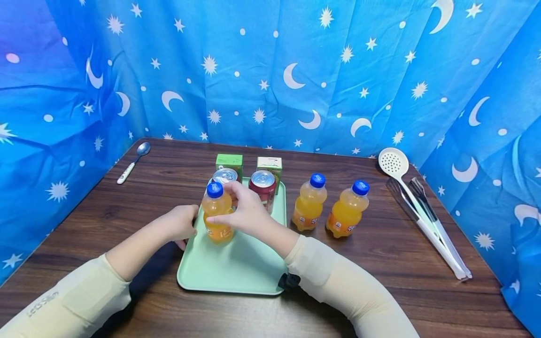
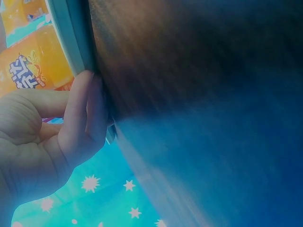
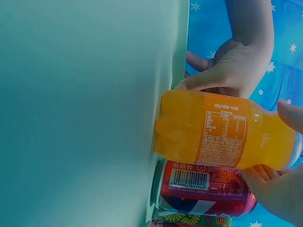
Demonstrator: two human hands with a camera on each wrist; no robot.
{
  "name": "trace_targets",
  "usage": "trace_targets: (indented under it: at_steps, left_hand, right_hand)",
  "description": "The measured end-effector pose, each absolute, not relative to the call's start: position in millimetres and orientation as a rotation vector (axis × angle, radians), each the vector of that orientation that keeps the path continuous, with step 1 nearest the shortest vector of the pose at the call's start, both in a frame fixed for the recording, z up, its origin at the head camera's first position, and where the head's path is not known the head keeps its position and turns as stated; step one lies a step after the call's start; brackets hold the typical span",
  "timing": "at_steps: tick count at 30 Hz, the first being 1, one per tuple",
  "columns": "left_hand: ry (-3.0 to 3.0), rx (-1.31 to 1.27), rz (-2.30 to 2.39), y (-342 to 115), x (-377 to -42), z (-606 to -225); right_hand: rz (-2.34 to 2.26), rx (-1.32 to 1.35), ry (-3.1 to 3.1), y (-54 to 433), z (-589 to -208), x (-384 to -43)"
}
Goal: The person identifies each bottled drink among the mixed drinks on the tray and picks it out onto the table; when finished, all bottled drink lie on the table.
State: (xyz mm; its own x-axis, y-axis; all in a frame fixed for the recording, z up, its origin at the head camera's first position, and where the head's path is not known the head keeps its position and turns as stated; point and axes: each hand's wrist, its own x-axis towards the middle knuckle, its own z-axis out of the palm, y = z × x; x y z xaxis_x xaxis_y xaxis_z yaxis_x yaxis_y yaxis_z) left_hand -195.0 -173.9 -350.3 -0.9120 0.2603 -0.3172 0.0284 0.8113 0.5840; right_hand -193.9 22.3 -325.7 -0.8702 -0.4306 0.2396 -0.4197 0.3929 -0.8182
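Observation:
My right hand [image 1: 250,210] grips an orange soda bottle [image 1: 214,205] with a blue cap, fingers and thumb around its upper part. The bottle is upright at the left side of a pale green tray [image 1: 236,270], its base right at the tray's surface in the right wrist view. My left hand [image 1: 181,224] holds the tray's left edge, its fingers curled at the rim [image 2: 71,42] in the left wrist view. Behind the bottle stand two red soda cans [image 1: 263,185], one partly hidden, and behind them two green drink cartons [image 1: 229,161].
Two more orange soda bottles [image 1: 310,204] stand right of the tray. A white skimmer [image 1: 394,163] and tongs [image 1: 439,230] lie at the table's right side. A spoon [image 1: 133,163] lies at the back left. A blue star-patterned curtain [image 1: 253,75] surrounds the back and sides.

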Motion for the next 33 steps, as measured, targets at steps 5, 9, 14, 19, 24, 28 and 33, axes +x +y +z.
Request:
trace_targets:
  at_steps: [5, 9, 14, 19, 24, 28, 33]
  left_hand:
    - [2.614, 0.209, 0.837, -173.1, -195.4, -349.9]
    - [2.617, 0.213, 0.832, -172.5, -196.4, -351.7]
    - [2.618, 0.217, 0.833, -172.6, -197.4, -353.2]
    - [2.621, 0.207, 0.836, -173.0, -197.4, -352.9]
    - [2.630, 0.198, 0.822, -172.8, -196.7, -352.5]
    - [2.629, 0.203, 0.828, -173.1, -195.6, -352.7]
    - [2.627, 0.219, 0.841, -174.4, -195.5, -353.1]
  right_hand:
    - [-1.518, -0.803, 2.617, 23.7, -324.9, -192.8]
    - [-1.503, -0.798, 2.621, 25.3, -324.3, -192.2]
    - [-1.487, -0.800, 2.622, 26.7, -322.7, -191.3]
    - [-1.480, -0.806, 2.619, 27.5, -322.1, -190.9]
    - [-1.463, -0.813, 2.630, 28.3, -322.9, -190.7]
    - [-1.466, -0.821, 2.627, 28.4, -323.8, -190.7]
    - [-1.473, -0.826, 2.616, 28.3, -322.7, -189.5]
